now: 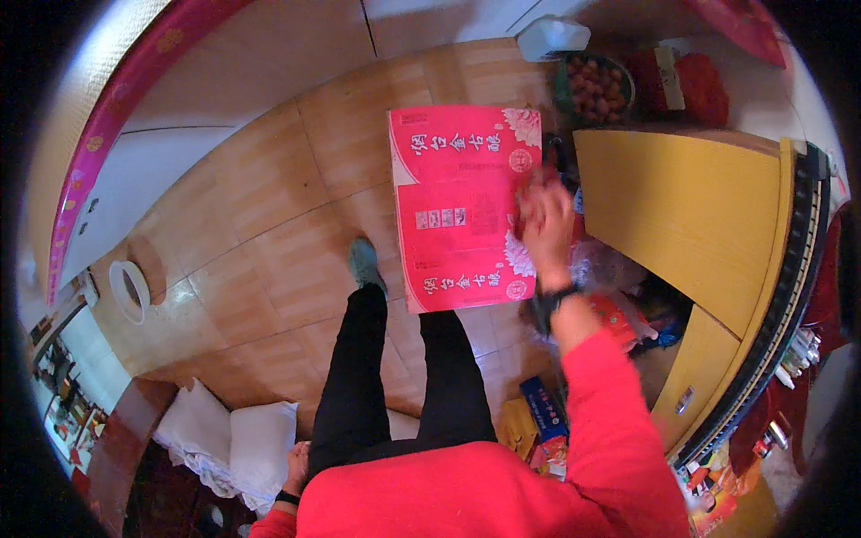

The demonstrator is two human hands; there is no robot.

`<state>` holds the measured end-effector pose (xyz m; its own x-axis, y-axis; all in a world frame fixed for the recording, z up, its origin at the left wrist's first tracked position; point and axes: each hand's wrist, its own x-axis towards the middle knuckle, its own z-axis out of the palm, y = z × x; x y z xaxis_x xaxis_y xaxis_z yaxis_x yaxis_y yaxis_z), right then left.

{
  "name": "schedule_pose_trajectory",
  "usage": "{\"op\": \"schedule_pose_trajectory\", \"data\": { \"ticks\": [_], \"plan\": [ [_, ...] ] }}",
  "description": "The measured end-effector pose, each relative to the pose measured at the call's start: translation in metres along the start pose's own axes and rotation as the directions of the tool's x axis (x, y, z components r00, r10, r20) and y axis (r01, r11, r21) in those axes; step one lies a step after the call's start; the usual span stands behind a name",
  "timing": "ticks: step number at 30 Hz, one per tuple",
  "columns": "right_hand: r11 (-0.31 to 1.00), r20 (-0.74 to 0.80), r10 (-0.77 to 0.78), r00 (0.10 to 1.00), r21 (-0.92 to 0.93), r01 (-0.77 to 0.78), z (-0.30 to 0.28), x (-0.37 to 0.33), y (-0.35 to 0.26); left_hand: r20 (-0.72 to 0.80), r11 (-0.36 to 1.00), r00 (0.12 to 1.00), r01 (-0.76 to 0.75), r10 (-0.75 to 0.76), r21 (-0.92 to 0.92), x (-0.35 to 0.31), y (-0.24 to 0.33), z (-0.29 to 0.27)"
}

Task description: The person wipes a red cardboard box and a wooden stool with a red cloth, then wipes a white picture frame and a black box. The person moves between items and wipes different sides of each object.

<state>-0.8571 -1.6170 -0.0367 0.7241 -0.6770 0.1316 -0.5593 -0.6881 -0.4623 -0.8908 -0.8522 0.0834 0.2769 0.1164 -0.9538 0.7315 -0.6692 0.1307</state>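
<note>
A pink-red cardboard carton [453,215] with white flower prints lies in front of my legs, its taped face up. My right hand [549,229], with a dark band at the wrist, is over the carton's right edge and smeared by motion. Its fingers are bent around something dark red, too blurred to name. Low at the left, my left hand [298,464] hangs beside my thigh, away from the carton. Part of it shows, and its fingers are not clear enough to read.
A yellow wooden cabinet [677,211] stands close on the right. Beyond the carton are a bowl of round reddish things [596,90] and a white container [553,39]. A white basin [130,292] and white cushions [260,444] are at the left. A dark blue box [543,408] lies near my right leg.
</note>
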Motion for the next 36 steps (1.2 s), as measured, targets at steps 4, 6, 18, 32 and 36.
{"op": "schedule_pose_trajectory", "data": {
  "ticks": [4, 6, 18, 32, 36],
  "plan": [
    [0.981, 0.228, 0.183, 0.956, 0.018, -0.192, -0.055, -0.153, -0.023, -0.03, 0.991, 0.993, 0.107, -0.11, -0.084, 0.006, -0.01, 0.01],
    [0.967, 0.285, 0.236, 0.929, 0.021, -0.252, -0.064, -0.174, -0.013, -0.039, 0.999, 0.999, 0.01, -0.009, 0.033, 0.008, -0.007, 0.015],
    [0.996, 0.228, -0.08, 0.97, 0.057, 0.069, 0.026, 0.196, -0.009, -0.153, 0.991, 0.988, -0.003, 0.024, 0.132, -0.026, 0.021, 0.045],
    [0.645, 0.586, -0.687, 0.43, 0.219, 0.732, 0.129, 0.192, -0.195, -0.131, 0.972, 0.984, 0.092, -0.123, -0.216, -0.038, -0.001, 0.093],
    [0.514, 0.677, -0.656, 0.334, 0.077, 0.854, 0.132, 0.123, -0.196, -0.104, 0.937, 0.986, 0.087, -0.128, -0.337, -0.026, -0.014, 0.101]
  ]
}}
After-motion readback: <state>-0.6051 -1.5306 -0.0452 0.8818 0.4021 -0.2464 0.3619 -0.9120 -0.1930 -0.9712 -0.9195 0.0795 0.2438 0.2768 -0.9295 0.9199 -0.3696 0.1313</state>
